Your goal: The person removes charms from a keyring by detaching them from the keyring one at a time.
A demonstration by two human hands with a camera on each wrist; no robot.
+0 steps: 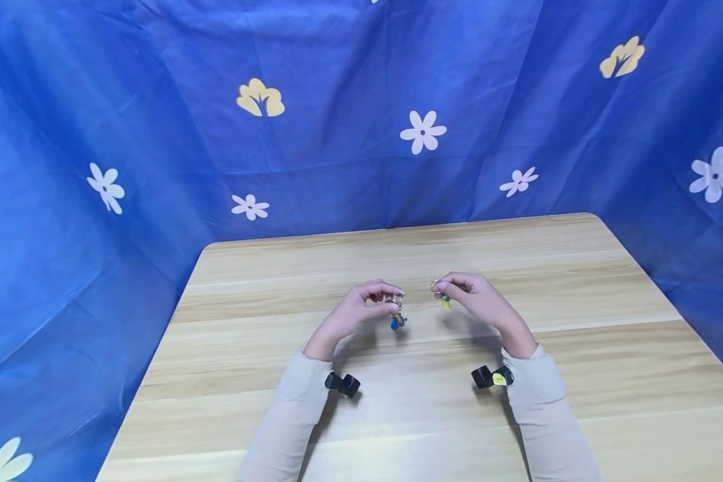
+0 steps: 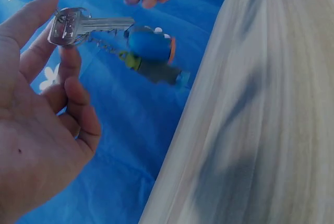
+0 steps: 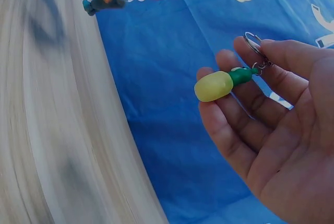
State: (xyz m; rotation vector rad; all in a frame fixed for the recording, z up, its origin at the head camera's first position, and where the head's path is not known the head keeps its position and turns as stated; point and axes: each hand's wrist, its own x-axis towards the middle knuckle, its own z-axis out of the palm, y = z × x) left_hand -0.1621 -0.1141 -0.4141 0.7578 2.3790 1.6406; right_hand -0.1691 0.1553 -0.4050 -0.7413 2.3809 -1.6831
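My left hand (image 1: pixel 354 311) pinches a silver key (image 2: pixel 104 24) by its head, above the table. From the key's ring and chain dangle a blue charm (image 2: pixel 148 45) with orange and a grey charm (image 2: pixel 156 71) with a green-yellow top. A little to the right, my right hand (image 1: pixel 480 301) pinches a metal key ring (image 3: pixel 252 40) between thumb and forefinger. On that ring hangs a yellow-and-green charm (image 3: pixel 214 86), lying in front of the other, loosely bent fingers. The two hands are apart, and the charms do not touch each other.
Beneath both hands lies a pale wood-grain table (image 1: pixel 397 415). A blue curtain (image 1: pixel 337 147) with white and yellow flowers stands behind its far edge and along the sides. Black cameras (image 1: pixel 342 385) are worn at both wrists.
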